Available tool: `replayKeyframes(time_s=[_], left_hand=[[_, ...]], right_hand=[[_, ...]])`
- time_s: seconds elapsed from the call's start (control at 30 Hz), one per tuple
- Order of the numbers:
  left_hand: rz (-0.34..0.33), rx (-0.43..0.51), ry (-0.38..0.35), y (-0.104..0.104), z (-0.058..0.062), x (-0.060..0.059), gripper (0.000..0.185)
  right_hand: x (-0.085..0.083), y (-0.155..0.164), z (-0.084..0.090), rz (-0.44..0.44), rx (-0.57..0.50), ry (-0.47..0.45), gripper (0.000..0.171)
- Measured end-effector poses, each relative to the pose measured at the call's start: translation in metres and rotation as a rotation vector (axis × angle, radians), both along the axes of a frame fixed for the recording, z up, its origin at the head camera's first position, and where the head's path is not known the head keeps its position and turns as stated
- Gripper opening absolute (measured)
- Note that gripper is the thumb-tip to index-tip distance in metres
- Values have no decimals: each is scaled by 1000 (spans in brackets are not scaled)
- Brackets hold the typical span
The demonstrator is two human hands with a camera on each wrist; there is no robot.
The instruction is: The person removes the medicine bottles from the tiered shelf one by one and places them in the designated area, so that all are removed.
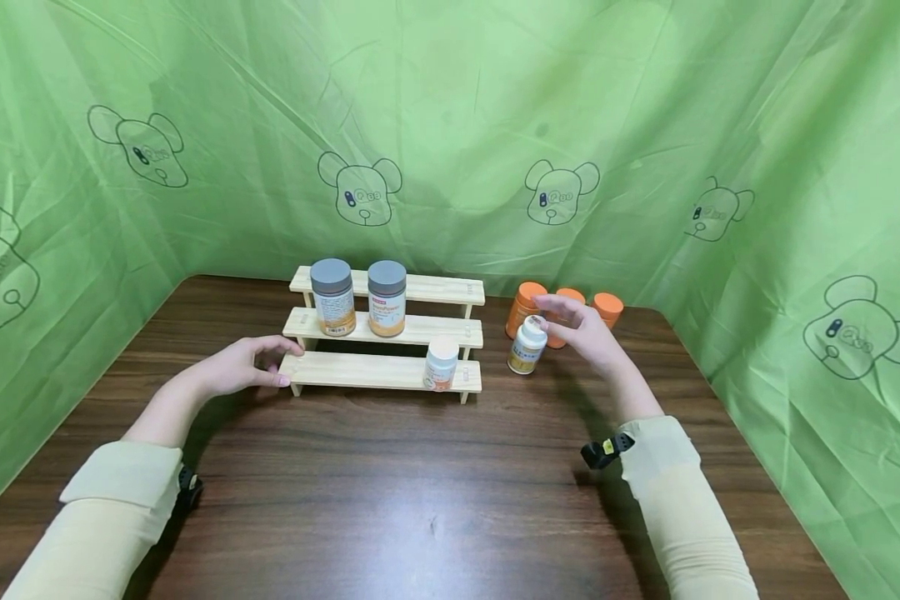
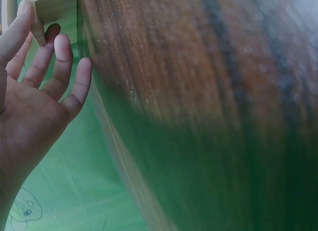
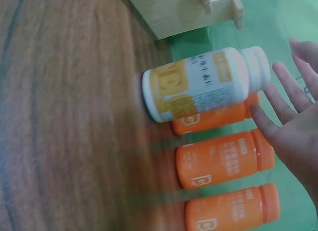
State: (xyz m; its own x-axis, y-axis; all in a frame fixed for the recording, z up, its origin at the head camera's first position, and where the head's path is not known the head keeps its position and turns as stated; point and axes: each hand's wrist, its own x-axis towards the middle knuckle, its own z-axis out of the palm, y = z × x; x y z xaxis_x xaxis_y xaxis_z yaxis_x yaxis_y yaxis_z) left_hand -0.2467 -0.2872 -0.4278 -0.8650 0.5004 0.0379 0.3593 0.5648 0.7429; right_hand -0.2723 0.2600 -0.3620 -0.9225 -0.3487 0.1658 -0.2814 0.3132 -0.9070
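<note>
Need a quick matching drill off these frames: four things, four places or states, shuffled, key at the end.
Things:
1. left hand
2. right hand
3. grey-lidded jars
4. orange bottles

Places or states:
A. on the middle step of the wooden rack
B. on the table, right of the rack, by the curtain
C. fingers straight, at the rack's lowest step, left end
D. open, at the white bottle standing on the table

Pairs: 1-C, 2-D, 3-A, 4-B

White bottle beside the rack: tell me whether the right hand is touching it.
Apart. The right wrist view shows the right hand open, fingers straight, with a plain gap of green backdrop between its fingertips and the cap of the white bottle.
</note>
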Motion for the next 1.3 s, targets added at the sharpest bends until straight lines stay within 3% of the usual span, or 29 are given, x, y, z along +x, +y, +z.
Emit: replayKeyframes(time_s=[0.37, 0.67, 1.07, 1.3], left_hand=[[8, -23, -5, -1, 1, 1, 44], [-30, 9, 24, -1, -1, -1, 42], [11, -18, -7, 0, 3, -1, 45], [5, -33, 1, -2, -1, -2, 45]], right_hand=[[-6, -10, 7, 15, -37, 48, 48], [3, -28, 28, 47, -75, 116, 44], [16, -54, 48, 132, -149, 178, 44], [21, -74, 56, 159, -186, 205, 44]])
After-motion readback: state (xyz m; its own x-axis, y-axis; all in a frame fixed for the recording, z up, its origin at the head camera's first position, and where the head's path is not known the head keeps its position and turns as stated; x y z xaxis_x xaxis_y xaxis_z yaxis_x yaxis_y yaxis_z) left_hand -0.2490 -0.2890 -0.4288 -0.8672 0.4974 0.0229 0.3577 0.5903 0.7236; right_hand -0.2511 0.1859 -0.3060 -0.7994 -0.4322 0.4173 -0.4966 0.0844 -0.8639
